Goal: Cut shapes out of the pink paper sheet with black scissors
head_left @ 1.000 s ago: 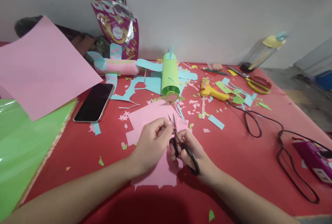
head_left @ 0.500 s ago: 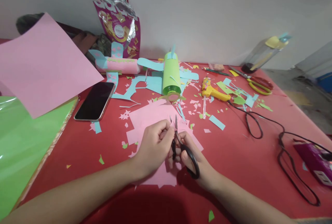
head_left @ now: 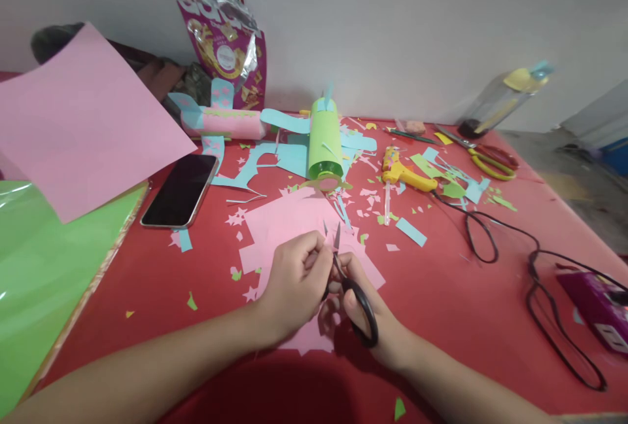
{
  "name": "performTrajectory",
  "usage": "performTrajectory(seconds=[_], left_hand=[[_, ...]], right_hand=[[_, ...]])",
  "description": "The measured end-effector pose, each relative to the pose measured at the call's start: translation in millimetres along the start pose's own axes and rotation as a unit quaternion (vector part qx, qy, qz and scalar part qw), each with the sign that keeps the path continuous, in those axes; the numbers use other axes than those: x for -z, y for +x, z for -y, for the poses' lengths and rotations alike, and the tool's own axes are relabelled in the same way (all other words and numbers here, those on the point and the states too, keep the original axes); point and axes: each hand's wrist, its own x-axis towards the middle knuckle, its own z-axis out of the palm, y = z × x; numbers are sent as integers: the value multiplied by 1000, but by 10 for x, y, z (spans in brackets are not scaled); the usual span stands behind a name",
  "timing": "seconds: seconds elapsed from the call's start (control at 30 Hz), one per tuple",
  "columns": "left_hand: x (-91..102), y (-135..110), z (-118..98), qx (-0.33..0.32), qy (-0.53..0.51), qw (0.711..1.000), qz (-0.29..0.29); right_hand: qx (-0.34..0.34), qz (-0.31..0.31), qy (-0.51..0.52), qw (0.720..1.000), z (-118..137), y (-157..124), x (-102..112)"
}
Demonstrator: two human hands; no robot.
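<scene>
My right hand grips small black-handled scissors, blades pointing away from me and slightly apart. My left hand is closed in a pinch on a tiny pink paper piece held right at the blades. Both hands hover over a cut-up pink paper sheet lying on the red table. A small pink star lies just left of my left hand.
A phone and large pink and green sheets lie left. Behind are a green paper roll, a pink roll, a snack bag. A yellow glue gun, its black cord, yellow scissors and a bottle lie right.
Both hands with the scissors and the pink piece have drifted slightly toward me and to the right. The blades stay slightly apart around the piece.
</scene>
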Motion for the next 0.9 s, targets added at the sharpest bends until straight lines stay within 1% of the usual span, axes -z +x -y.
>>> performTrajectory(seconds=[0.1,0.23,0.4,0.57,0.73,0.9], left_hand=[[4,10,-6,-19,29,999,-7],[7,6,-1,-28,49,998,-12],[6,-5,6,-9,36,999,-3],[11,-4,0,-18,55,998,-1],[15,1,-16,-17,53,998,-5],[13,-2,-30,-6,44,999,-1]], right_hand=[[2,-7,-3,1000,3,-3,-15],[5,-9,-3,1000,1,-6,-25],[19,-8,-25,999,-1,-5,-28],[22,-9,-35,999,-2,-13,-35],[19,-19,-54,998,-22,-23,-25],[11,-26,-35,999,-13,-16,-45]])
